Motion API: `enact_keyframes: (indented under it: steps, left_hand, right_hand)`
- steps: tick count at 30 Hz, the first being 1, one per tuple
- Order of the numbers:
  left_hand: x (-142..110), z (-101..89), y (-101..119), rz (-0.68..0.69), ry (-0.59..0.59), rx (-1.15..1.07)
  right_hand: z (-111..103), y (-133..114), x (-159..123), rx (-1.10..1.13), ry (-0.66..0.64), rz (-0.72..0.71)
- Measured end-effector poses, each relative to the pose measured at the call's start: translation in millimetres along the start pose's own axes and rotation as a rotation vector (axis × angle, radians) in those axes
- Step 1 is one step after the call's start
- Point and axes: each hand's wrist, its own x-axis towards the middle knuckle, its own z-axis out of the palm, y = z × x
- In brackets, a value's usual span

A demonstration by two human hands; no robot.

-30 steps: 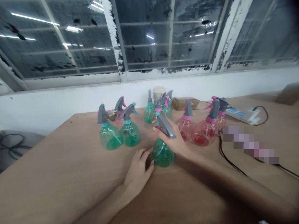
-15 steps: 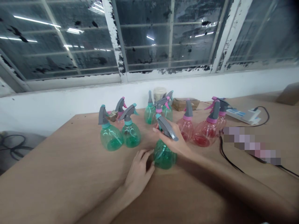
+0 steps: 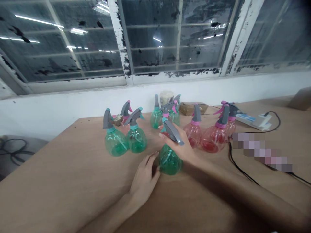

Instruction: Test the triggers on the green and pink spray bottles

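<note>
A green spray bottle [image 3: 170,163] with a grey and teal trigger head stands on the table in front of me. My right hand [image 3: 181,142] is closed around its neck, just under the trigger head, and hides the collar. On the bottle's left side, my left hand [image 3: 145,174] rests low by the table, thumb and fingers apart, the fingertips at the bottle's wall. To the left are two more green spray bottles, one [image 3: 116,145] beside another [image 3: 136,140]. Right of my right hand stand red spray bottles, among them one [image 3: 213,139] with a pink collar.
Farther back are several green and pink spray bottles, a white tub [image 3: 166,94] and a brown cardboard box [image 3: 193,108]. A white power strip [image 3: 252,120] with black cables lies at the right. A blurred-out object [image 3: 263,152] lies nearer. Behind the table [image 3: 80,174] is a windowed wall.
Almost nothing differs. The held green bottle and both hands appear very slightly farther left, with the grip unchanged.
</note>
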Motion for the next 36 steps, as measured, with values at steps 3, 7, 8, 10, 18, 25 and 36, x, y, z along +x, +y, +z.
enact_keyframes:
  steps: [3, 7, 8, 10, 18, 25, 36]
  left_hand:
    - [-0.3, -0.4, 0.7, -0.005, 0.001, 0.005]
    - [-1.0, -0.6, 0.5, 0.002, 0.008, 0.008]
    - [-1.0, -0.5, 0.5, 0.000, 0.009, 0.006]
    - [-0.8, -0.6, 0.7, -0.008, 0.004, 0.001]
    - [-0.8, 0.0, 0.6, -0.018, -0.015, -0.013]
    - [-0.1, -0.4, 0.5, -0.026, -0.031, 0.010]
    - [-0.6, -0.8, 0.1, -0.040, -0.050, 0.028]
  right_hand:
    - [-0.4, -1.6, 0.3, -0.012, 0.006, 0.000]
    - [-1.4, -3.8, 1.1, -0.044, 0.008, -0.009]
    - [-1.6, -4.0, 1.0, -0.047, 0.008, -0.009]
    - [-1.7, -4.0, 0.8, -0.049, 0.008, -0.004]
    - [-2.0, -3.5, 0.4, -0.040, -0.009, 0.023]
    - [-2.8, -5.7, 3.4, -0.020, -0.026, -0.009]
    - [-3.6, -12.2, 5.3, -0.122, -0.002, -0.015]
